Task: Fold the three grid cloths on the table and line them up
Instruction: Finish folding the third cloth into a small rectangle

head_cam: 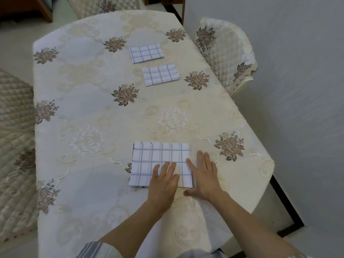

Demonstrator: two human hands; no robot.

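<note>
Three white cloths with a grey-blue grid lie on the table (pixel 93 101). The far cloth (pixel 146 53) and the middle cloth (pixel 160 74) are folded into small rectangles, one behind the other. The near cloth (pixel 154 161) is a larger folded rectangle close to the front edge. My left hand (pixel 163 181) lies flat on its lower right part with fingers straight. My right hand (pixel 203 174) rests flat at its right edge, fingers spread, mostly on the tablecloth.
The table wears a cream embroidered cover with brown flower patches. A quilted chair (pixel 227 53) stands at the right, another quilted seat (pixel 14 146) at the left, one more chair back at the far end. A white wall runs along the right.
</note>
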